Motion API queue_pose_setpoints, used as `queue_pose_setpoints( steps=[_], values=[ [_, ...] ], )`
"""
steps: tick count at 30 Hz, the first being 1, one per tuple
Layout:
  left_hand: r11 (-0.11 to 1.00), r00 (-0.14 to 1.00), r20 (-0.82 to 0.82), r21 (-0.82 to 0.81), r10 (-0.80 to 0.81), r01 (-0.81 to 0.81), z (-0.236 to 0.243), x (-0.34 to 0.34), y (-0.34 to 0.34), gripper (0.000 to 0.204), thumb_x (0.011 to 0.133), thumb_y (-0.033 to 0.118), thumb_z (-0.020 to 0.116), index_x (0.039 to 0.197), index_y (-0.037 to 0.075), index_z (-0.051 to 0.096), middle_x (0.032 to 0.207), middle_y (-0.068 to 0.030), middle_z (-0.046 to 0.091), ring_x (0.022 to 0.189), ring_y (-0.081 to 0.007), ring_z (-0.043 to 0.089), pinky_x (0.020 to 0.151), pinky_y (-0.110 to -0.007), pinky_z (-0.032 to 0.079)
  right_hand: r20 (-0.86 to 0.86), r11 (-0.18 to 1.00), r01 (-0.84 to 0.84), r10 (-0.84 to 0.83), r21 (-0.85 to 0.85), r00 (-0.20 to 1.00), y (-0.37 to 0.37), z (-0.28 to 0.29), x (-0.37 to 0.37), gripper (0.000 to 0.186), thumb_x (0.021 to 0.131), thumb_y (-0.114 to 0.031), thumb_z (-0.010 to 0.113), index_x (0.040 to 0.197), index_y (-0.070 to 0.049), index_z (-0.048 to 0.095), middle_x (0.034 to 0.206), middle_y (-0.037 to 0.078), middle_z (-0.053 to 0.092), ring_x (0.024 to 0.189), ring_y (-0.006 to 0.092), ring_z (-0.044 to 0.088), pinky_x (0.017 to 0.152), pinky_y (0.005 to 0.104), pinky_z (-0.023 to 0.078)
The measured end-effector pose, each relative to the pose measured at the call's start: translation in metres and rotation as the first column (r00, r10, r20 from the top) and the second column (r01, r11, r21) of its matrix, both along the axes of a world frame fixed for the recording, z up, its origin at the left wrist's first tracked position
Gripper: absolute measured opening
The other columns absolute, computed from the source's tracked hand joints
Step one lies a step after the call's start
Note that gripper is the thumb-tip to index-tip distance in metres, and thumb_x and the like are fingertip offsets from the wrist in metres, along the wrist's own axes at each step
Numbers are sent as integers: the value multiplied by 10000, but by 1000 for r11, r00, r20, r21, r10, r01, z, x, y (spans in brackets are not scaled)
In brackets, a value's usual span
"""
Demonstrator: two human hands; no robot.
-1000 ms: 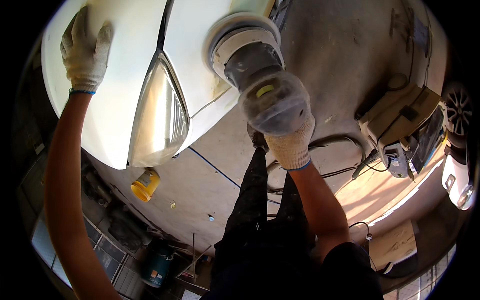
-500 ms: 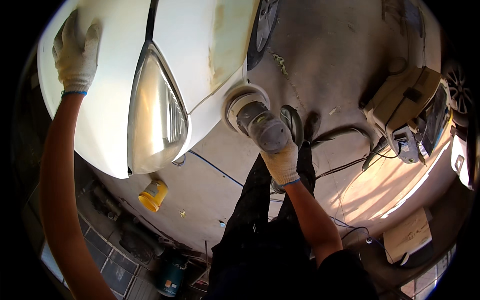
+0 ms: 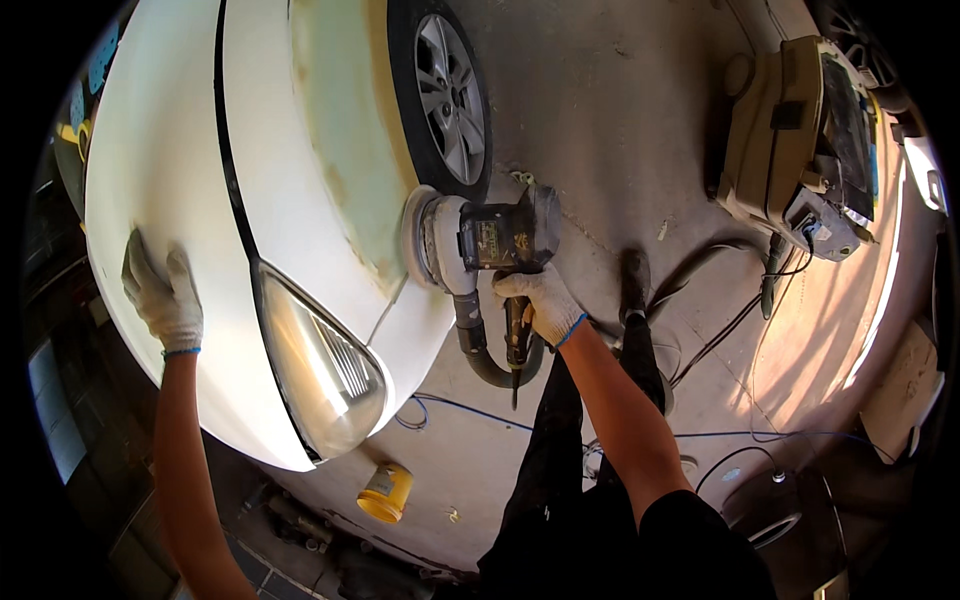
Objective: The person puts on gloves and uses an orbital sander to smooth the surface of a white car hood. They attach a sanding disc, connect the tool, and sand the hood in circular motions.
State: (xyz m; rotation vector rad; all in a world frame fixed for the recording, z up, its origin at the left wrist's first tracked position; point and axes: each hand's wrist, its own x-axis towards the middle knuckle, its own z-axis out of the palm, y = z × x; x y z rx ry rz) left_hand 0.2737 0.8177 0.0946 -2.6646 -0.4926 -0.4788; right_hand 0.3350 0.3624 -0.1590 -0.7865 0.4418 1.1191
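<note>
In a white knit glove, my left hand (image 3: 166,297) rests flat on the white car hood (image 3: 170,150), fingers spread. My right hand (image 3: 548,300), gloved alike, is closed round the handle of a grey and black power sander (image 3: 500,238). The sander lies on its side, its round pad against the lower part of the car's fender (image 3: 345,150), just below the front wheel (image 3: 450,100) in the picture. Pale green filler with a tan border covers that part of the fender. A dark hose (image 3: 480,360) curves down from the sander. The headlight (image 3: 325,375) sits between hood and bumper.
A yellow tub (image 3: 386,493) stands on the concrete floor by the bumper. To the right is a brown box-like machine (image 3: 775,140) with a thick hose. A blue cable (image 3: 470,412) and black cords cross the floor around my feet. A pale panel (image 3: 900,390) leans at far right.
My right hand has turned the sander sideways and brought it from the bumper corner to the fender by the wheel. My view has shifted, with the left hand still on the hood.
</note>
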Motion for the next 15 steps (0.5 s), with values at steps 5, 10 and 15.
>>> queue_pose_setpoints(
  steps=[5,10,15],
  values=[
    [998,999,23,-28,-47,48,3,15,-13,729,1002,554,553,1486,16,464,1428,-210,516,1288,-419,504,1057,-526,457,194,999,-31,33,-15,980,10,26,56,188,765,-4,762,949,-23,727,837,51,707,762,155,670,725,297,522],
    [1000,1000,-13,-6,-11,11,8,10,-15,705,989,469,586,1496,2,439,1437,-216,496,1295,-410,489,1092,-527,410,503,978,-10,117,-210,857,44,99,129,261,765,6,756,1020,28,702,913,67,718,840,156,684,737,332,562],
    [999,1000,-7,-41,-18,18,13,25,-13,741,988,519,539,1496,-8,426,1453,-221,478,1300,-420,474,1102,-543,380,602,983,36,82,-180,794,88,127,177,363,793,47,726,1148,46,645,992,105,721,896,188,720,691,326,593]
  ],
)
